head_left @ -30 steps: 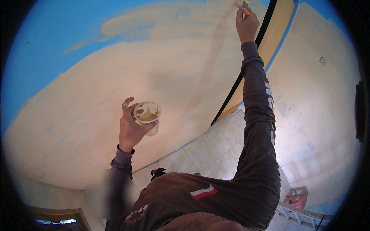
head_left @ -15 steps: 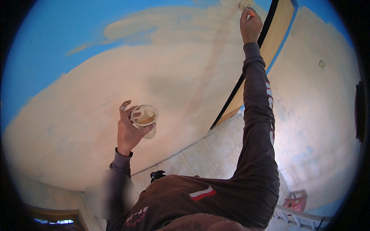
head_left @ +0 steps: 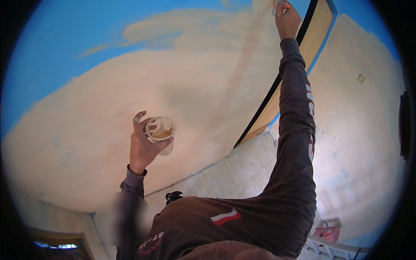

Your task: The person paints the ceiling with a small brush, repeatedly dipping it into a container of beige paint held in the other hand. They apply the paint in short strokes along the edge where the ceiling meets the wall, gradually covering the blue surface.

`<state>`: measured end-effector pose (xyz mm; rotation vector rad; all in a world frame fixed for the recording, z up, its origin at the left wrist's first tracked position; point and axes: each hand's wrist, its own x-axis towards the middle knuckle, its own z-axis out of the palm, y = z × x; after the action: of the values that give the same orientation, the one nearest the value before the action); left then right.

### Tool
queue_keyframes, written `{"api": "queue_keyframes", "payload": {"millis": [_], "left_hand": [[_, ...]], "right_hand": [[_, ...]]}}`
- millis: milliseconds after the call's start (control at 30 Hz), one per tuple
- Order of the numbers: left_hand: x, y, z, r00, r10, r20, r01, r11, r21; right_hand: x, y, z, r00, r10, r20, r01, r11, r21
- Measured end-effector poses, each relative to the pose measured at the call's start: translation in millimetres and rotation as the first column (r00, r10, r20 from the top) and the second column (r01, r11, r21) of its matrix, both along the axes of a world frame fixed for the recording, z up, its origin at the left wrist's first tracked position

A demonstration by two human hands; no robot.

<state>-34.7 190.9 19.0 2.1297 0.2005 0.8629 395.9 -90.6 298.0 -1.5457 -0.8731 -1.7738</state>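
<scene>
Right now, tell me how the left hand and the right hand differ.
The left hand sits near mid-picture, while the right hand is up by the top edge. The left hand curls around a clear cup with beige paint inside; the right hand grips a tool, mostly hidden or cut off. Both hands are bare and come out of dark sleeves.

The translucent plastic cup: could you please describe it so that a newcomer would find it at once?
Find the large wall painted blue above and beige below. In front of its beige part, the bare left hand holds the translucent round plastic cup. It is see-through and round-mouthed, smeared with beige inside, unlike the opaque wall behind.
</scene>
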Motion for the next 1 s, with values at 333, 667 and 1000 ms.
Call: {"api": "queue_keyframes", "payload": {"millis": [333,667,1000], "left_hand": [[-1,-4,4,1.0,-0.018,0.014,0.019,1.0,-0.014],[1,-5,4,1.0,-0.002,0.009,0.002,1.0,-0.015],[1,-9,5,1.0,0.012,0.002,-0.012,0.999,-0.048]], "right_hand": [[-32,12,28,0.996,0.004,0.086,-0.001,1.0,-0.027],[29,-35,26,0.988,-0.141,-0.064,0.143,0.989,0.027],[32,-13,32,0.992,-0.026,-0.125,0.038,0.995,0.097]]}}
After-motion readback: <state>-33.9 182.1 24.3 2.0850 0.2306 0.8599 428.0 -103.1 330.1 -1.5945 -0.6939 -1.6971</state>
